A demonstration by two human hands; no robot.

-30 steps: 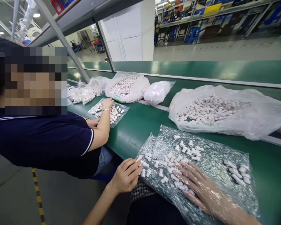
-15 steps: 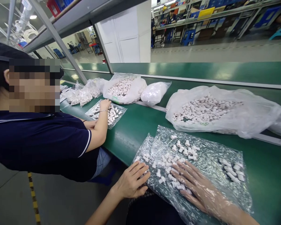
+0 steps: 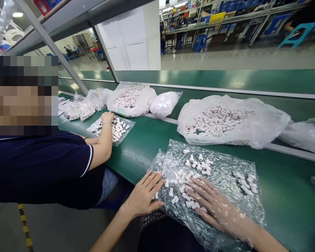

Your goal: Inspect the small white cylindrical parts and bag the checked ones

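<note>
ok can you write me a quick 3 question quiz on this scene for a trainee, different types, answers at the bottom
1. True or false: clear plastic lies over the back of the wearer's right hand.

2. Which of these is nearest the wearer's left hand?
A) the turquoise stool
B) the small white pieces
C) the striped floor tape

3. Fill in the colour: the work surface is ____.

Key: 1. True. 2. B. 3. Green.
</note>
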